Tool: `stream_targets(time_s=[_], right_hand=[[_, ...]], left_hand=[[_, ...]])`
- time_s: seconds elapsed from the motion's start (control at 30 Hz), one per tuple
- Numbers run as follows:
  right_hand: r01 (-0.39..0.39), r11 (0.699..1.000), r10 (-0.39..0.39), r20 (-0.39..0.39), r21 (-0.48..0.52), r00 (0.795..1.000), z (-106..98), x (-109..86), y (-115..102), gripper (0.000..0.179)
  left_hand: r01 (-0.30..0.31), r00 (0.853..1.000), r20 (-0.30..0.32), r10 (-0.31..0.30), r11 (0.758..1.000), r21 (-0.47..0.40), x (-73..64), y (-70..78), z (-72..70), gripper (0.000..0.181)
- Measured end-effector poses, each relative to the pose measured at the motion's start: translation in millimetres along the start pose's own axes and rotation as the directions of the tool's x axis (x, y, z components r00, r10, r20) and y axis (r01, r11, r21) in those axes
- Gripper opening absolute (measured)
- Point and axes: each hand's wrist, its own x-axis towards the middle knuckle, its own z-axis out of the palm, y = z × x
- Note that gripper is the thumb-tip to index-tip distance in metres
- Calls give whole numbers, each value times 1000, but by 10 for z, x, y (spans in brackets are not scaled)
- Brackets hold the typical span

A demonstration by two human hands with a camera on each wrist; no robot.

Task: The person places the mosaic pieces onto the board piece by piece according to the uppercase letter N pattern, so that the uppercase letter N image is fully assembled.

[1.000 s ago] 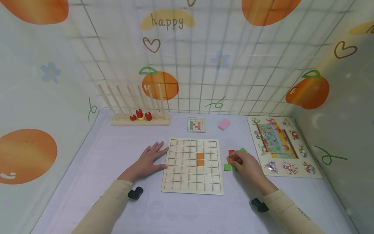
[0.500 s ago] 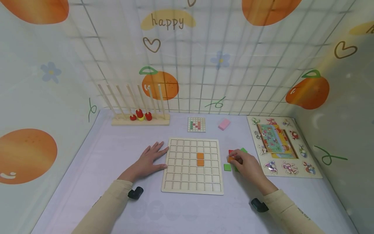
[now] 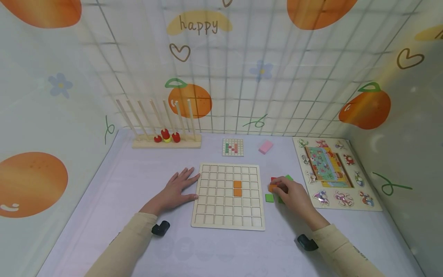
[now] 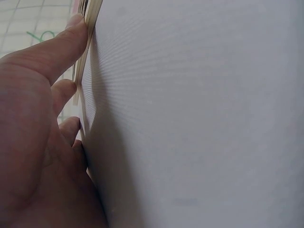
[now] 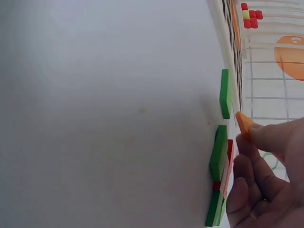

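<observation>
Sitting by the far right corner of the desk [image 3: 194,254], an animal puzzle board [image 3: 327,197] is hogging space. Gridded wooden board [image 3: 215,220] is lying midway between the desk's left and right edges. Left hand [image 3: 175,193] is splaying its fingers against that board's left edge, gripping nothing. Right hand [image 3: 294,195] is pinching an orange tile [image 5: 243,124] just past the board's right edge, a green tile [image 3: 269,198] lying nearby. Two more orange tiles [image 3: 237,184] are filling board squares.

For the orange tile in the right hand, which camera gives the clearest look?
The right wrist view: the orange tile appears larger there, pinched by the right hand with one end sticking out. The head view shows it small and partly covered by that hand; the left wrist view does not show it.
</observation>
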Motion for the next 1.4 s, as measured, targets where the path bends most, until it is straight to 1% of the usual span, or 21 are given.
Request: stream_targets(time_s=[0.37, 0.6, 0.73, 0.83, 1.03, 1.1, 1.27, 1.4], right_hand=[[-15, 999, 15, -6, 29, 1000, -26, -10, -62, 16], [-32, 998, 31, 23, 60, 999, -24, -32, -127, 17], [-17, 997, 14, 31, 75, 999, -10, -43, -177, 17], [-4, 996, 1, 35, 92, 999, 14, -56, -214, 16], [5, 988, -17, 74, 152, 997, 98, -111, -295, 17], [13, 986, -26, 74, 165, 997, 134, -138, -327, 18], [31, 984, -44, 75, 176, 996, 223, -188, -410, 18], [20, 983, -37, 88, 181, 995, 282, -196, -475, 18]], left_hand=[[1, 1000, 3, -1, 1000, 5, -3, 4, -3, 82], [6, 1000, 10, -6, 1000, 2, -2, 20, -14, 82], [8, 1000, 12, -8, 1000, 3, -1, 26, -17, 82], [7, 1000, 12, -7, 1000, 3, -3, 28, -18, 81], [4, 1000, 8, -4, 1000, 6, -8, 29, -17, 81], [4, 1000, 7, -4, 1000, 7, -10, 32, -18, 81], [7, 1000, 7, -7, 1000, 5, -13, 46, -27, 81], [9, 1000, 8, -9, 1000, 5, -9, 53, -27, 81]])
